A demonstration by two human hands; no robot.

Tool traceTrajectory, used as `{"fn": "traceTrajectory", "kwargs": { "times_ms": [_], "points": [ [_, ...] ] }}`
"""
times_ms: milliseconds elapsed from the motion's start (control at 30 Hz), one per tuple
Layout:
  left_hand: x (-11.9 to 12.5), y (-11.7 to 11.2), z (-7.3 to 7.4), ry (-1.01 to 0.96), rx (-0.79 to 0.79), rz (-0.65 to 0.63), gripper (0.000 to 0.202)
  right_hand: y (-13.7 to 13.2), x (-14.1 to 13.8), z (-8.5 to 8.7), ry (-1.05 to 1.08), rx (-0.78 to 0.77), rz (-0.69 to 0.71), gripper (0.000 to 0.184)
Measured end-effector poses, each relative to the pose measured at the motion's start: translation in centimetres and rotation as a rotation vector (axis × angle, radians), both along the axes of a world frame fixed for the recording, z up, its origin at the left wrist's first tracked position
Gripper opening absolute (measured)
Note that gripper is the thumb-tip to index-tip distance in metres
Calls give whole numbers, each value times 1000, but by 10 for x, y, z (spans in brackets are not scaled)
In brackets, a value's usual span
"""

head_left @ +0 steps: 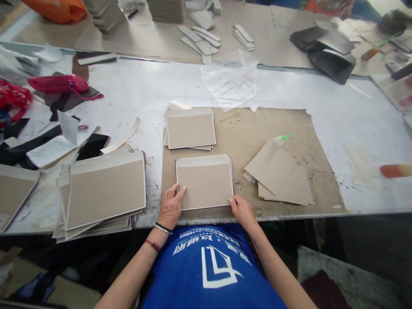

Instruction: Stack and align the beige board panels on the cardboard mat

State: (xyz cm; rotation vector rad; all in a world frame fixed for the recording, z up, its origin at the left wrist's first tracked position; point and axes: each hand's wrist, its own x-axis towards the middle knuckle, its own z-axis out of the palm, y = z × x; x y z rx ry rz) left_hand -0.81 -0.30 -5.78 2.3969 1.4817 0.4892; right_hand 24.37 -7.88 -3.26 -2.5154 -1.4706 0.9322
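Note:
A flat beige panel [204,182] with a pale strip along its far edge and a thin dark rim lies in front of me, perhaps with more layers under it. My left hand [171,201] grips its left edge, thumb on top. At the near right corner, my right hand [240,207] pinches the panel between thumb and fingers. Just beyond is a small stack of similar panels [190,128]. A larger, uneven stack [107,189] sits to the left. To the right, plain beige sheets [272,165] lie overlapped, with a green-tipped tool [286,137] at their far corner.
Under the work is a stained brown board [270,122] on a white table [141,86]. A clear plastic bag [230,81] lies beyond it. Pink pouch [61,83], papers and dark strips clutter the left. Grey strips [201,40] and black pieces [333,60] lie farther back.

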Motion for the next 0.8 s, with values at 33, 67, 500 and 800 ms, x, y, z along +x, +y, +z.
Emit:
{"fn": "traceTrajectory", "kwargs": {
  "times_ms": [33, 67, 500, 800],
  "points": [
    [0, 0, 0, 1, 0, 3, 34, 0, 0, 0, 2, 2, -1, 23],
    [0, 0, 0, 3, -2, 8, 34, 0, 0, -1, 5, 3, -1, 24],
    [-16, 1, -6, -35, -94, -69, 43, 1, 4, -5, 44, -14, -19, 24],
    [-15, 4, 11, -22, -181, -101, 49, 0, 3, -5, 36, -14, -20, 25]
  ]
}}
